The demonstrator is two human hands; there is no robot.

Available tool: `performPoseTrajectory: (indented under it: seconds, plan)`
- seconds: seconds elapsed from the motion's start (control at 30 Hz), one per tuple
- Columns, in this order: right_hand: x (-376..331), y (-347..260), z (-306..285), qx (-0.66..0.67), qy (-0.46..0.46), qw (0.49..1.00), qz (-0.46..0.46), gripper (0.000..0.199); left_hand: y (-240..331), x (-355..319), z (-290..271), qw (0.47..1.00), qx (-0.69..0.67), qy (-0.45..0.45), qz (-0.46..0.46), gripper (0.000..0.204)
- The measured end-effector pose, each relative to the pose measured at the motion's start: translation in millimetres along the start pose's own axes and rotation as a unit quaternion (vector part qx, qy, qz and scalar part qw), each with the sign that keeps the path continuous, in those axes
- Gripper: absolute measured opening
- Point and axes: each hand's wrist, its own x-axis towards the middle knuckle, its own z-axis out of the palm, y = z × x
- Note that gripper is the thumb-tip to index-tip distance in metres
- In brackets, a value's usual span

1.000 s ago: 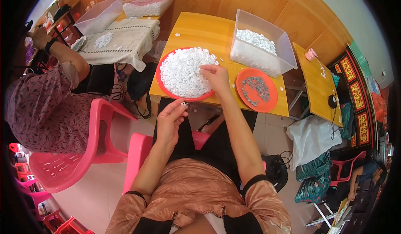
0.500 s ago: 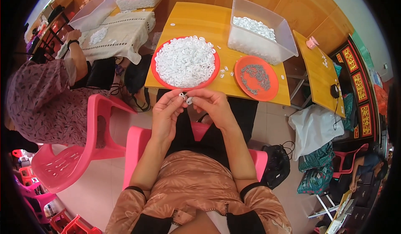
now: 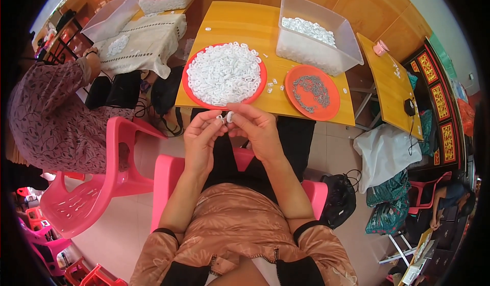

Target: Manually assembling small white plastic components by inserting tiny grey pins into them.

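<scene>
My left hand (image 3: 200,135) pinches a small white plastic piece (image 3: 220,117) with a hole in it between thumb and fingertips. Close beside it, my right hand (image 3: 259,133) grips another small white plastic piece (image 3: 229,116), seen nearly edge-on. Both hands are held together over my lap, just in front of the table's near edge. Beyond them, a round red tray (image 3: 265,82) is heaped with white plastic pieces (image 3: 223,74) of similar look. An orange-red plate (image 3: 331,110) to its right carries small grey metal parts (image 3: 312,93).
A clear plastic bin (image 3: 352,56) of white pieces stands at the table's back right. Several loose pieces lie on the yellow table (image 3: 235,18). To the left, a person (image 3: 56,112) sits at a cloth-covered table (image 3: 153,38), beside a pink chair (image 3: 115,158). A black bag (image 3: 341,199) lies right.
The piece in my right hand has turned more edge-on, and my fingers have shifted a little. At the left, the other person's forearm has moved.
</scene>
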Motion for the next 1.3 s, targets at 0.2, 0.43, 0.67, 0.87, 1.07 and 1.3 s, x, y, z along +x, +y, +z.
performPoseTrajectory:
  seconds: [0.2, 0.43, 0.67, 0.87, 1.07, 1.3]
  plan:
    - [1, 3, -7, 0.003, 0.002, 1.000, -0.002, 0.021, 2, -3, 4, 0.997, 0.059, -0.002, 0.049, 0.016]
    - [2, 3, -9, 0.022, 0.006, 0.999, 0.028, 0.020, 2, -3, 4, 0.995, 0.072, 0.005, 0.061, 0.015]
    - [0, 2, -6, 0.019, 0.000, 1.000, 0.023, 0.021, 2, -3, 4, 0.992, 0.098, 0.010, 0.080, 0.015]
    - [-3, -1, 1, 0.004, -0.021, 1.000, 0.007, 0.022, 1, -1, 0, 0.998, -0.055, -0.006, -0.009, 0.017]
    - [-3, 10, 2, 0.102, 0.037, 0.994, 0.025, 0.020, 0, -3, 5, 0.995, -0.088, -0.036, -0.015, 0.015]
    - [2, 12, -2, 0.099, 0.017, 0.995, 0.028, 0.015, 2, 0, 5, 0.995, -0.097, -0.020, -0.010, 0.014]
